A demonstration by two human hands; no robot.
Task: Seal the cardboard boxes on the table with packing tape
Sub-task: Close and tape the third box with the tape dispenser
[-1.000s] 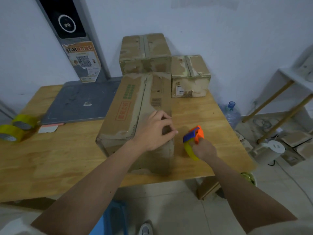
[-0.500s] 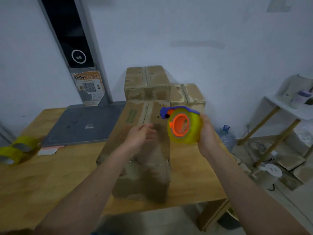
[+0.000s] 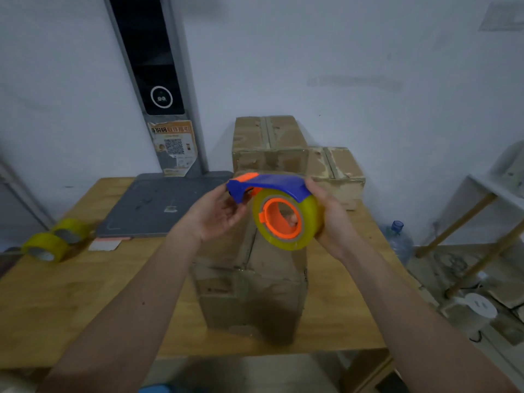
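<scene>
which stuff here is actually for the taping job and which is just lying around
For the job:
- tape dispenser, held up by the right hand, left hand at its blue front
- near cardboard box
- two boxes behind
- spare tape rolls

Lying about:
- grey board
- water bottle
- card
</scene>
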